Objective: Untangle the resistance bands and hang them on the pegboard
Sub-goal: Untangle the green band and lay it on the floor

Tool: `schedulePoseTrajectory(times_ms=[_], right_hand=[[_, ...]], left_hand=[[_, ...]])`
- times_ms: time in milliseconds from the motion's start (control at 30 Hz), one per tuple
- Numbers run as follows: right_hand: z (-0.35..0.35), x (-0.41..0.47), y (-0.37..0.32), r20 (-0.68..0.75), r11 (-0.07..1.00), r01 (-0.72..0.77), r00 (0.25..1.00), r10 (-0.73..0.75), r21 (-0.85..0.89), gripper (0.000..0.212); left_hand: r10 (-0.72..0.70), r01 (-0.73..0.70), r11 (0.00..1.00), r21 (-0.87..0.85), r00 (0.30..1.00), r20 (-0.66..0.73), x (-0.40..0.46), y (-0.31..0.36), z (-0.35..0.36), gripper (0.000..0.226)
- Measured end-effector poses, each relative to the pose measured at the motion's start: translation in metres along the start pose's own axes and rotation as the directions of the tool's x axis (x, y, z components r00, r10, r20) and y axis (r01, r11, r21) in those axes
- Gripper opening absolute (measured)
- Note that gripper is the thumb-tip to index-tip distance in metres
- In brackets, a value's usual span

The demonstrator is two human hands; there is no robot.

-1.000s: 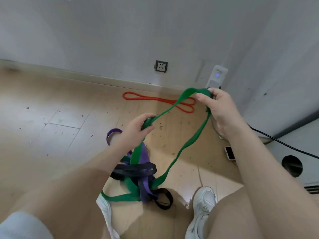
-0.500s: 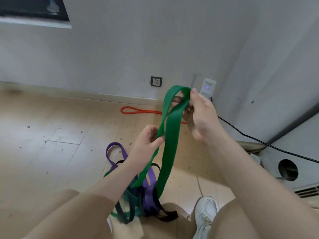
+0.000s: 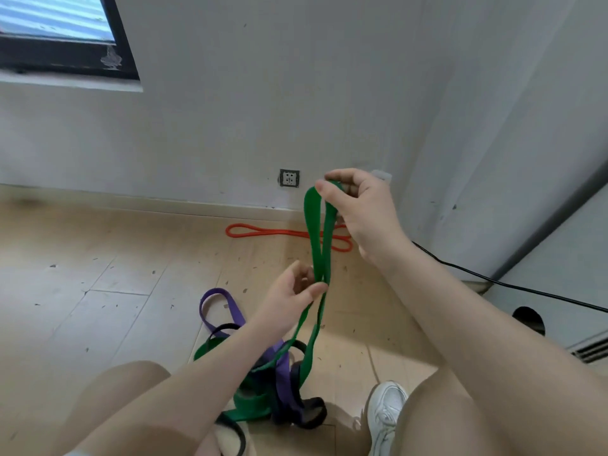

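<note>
While the right hand (image 3: 358,215) pinches the top bend of the green band (image 3: 317,232) high, the left hand (image 3: 292,292) pinches both strands lower, apparently to draw it taut and free of the tangle (image 3: 279,386) on the floor (image 3: 98,291). Its long axis runs near vertical, looped end uppermost.

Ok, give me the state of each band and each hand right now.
Green band: lifted, lower end in the pile.
Purple band: on floor, tangled.
Black band: on floor, tangled.
Red band: flat on floor, apart.
Left hand: pinches green band.
Right hand: grips its top.
</note>
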State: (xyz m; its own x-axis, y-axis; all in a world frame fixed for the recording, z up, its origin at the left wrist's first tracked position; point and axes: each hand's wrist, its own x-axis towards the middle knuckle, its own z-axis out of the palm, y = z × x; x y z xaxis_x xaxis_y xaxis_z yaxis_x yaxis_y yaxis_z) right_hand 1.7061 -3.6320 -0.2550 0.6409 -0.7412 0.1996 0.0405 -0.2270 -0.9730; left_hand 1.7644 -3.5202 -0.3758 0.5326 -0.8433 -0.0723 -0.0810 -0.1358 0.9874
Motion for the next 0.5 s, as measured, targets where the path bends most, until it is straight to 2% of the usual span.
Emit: schedulePoseTrajectory(times_ms=[100,200,267,333,367,433,500], right_hand=[[0.004,-0.002,-0.004,-0.003,0.992,-0.064,0.998,0.065,0.11,0.019],[-0.001,0.002,-0.008,0.017,0.978,-0.074,0.997,0.072,0.194,0.022],[-0.009,0.008,-0.002,0.01,0.996,-0.044,0.999,0.044,0.082,0.035],[-0.016,0.008,0.013,-0.028,0.989,-0.047,0.999,0.044,-0.138,0.06],[-0.016,0.003,0.022,-0.037,0.983,-0.065,0.998,0.059,-0.173,0.067],[-0.011,-0.018,0.048,-0.01,0.986,-0.117,0.993,0.116,-0.116,0.067],[-0.001,-0.038,0.071,0.082,0.984,-0.167,0.982,0.172,-0.057,0.058]], left_hand=[[-0.003,0.004,0.999,-0.032,1.0,0.025,-0.002,-0.004,0.013,0.015],[0.014,-0.017,0.998,-0.064,0.998,-0.054,0.0,0.0,0.013,0.013],[0.086,-0.089,0.996,-0.012,0.981,-0.176,0.003,0.007,0.006,0.01],[0.14,-0.149,0.989,-0.001,0.933,-0.332,0.006,0.02,0.0,0.009],[0.157,-0.173,0.985,-0.005,0.904,-0.397,0.008,0.029,-0.003,0.009],[0.177,-0.207,0.978,-0.013,0.865,-0.47,0.016,0.049,-0.009,0.009],[0.211,-0.242,0.97,-0.006,0.856,-0.472,0.025,0.073,-0.014,0.007]])
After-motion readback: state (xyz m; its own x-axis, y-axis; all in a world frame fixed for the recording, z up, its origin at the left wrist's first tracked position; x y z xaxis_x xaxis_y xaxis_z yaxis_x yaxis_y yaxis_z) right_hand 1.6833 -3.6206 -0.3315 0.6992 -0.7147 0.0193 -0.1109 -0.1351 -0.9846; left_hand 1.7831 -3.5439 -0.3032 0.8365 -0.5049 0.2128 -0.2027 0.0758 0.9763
